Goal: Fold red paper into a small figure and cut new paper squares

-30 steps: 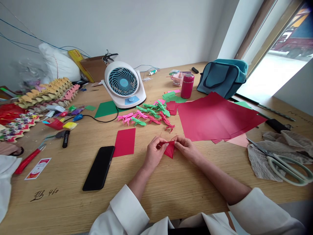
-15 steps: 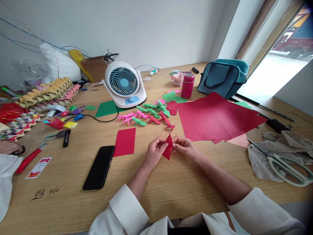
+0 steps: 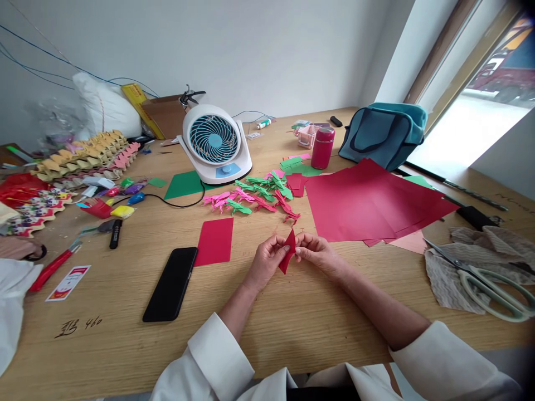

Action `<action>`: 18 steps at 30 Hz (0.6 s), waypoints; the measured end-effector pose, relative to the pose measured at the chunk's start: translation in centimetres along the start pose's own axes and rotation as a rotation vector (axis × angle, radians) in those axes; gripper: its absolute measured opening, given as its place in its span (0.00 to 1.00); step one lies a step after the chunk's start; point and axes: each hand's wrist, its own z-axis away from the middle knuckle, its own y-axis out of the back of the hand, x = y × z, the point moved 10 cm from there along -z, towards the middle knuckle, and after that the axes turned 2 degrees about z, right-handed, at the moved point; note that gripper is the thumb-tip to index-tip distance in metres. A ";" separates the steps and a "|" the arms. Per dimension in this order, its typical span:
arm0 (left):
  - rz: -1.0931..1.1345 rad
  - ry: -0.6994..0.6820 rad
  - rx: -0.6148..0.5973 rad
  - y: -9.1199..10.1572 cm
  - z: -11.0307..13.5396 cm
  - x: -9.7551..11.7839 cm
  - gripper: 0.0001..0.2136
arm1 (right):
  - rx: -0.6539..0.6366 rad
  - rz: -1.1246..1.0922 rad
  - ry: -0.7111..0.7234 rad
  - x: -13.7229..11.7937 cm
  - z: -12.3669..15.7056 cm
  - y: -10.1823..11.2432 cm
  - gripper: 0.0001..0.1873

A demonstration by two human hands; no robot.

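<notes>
One red folded paper (image 3: 290, 254), narrow, upright, pointed at both ends

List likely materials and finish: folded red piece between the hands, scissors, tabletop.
Folded red piece: thin paper, fairly matte; crisp straight edges and pointed tips.
Scissors: blades look like metal, greyish; pale green handles probably plastic, smooth and evenly coloured.
Tabletop: wood or wood-look laminate, low sheen; grain lines show, but I can't tell which.
</notes>
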 end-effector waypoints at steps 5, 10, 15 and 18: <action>0.003 0.013 -0.018 -0.2 0.0 -0.5 0.15 | -0.011 -0.011 0.027 0.1 -0.1 -0.2 0.16; -0.001 0.014 -0.033 -0.4 0.0 -1.0 0.14 | 0.009 0.014 0.040 -0.1 0.0 -0.2 0.16; -0.034 -0.008 0.037 0.4 -0.2 -1.1 0.11 | 0.016 0.003 0.070 0.0 -0.1 -0.2 0.16; 0.016 -0.005 0.061 0.5 -0.3 -1.3 0.10 | 0.034 -0.014 0.091 0.4 -0.1 0.0 0.16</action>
